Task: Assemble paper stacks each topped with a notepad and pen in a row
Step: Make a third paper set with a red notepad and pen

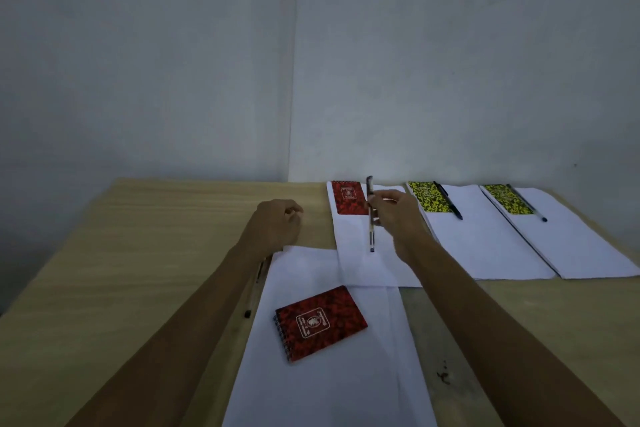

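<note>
A pen [370, 215] is pinched upright in the right hand [398, 215], held just above the third paper stack [356, 253], beside the red notepad [349, 197] at its far end. The left hand [277, 224] is kept loosely curled over the table [138, 236], nothing gripped. Nearer, a second red notepad [320, 322] is seen lying on loose paper [329, 385], another pen [254, 291] partly hidden beside it.

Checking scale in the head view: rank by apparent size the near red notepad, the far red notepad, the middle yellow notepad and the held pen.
1. Near red notepad, largest, though closest to the camera.
2. Far red notepad and middle yellow notepad: look alike, unranked.
3. Held pen, pinched by the right hand: long but thinnest.
</note>
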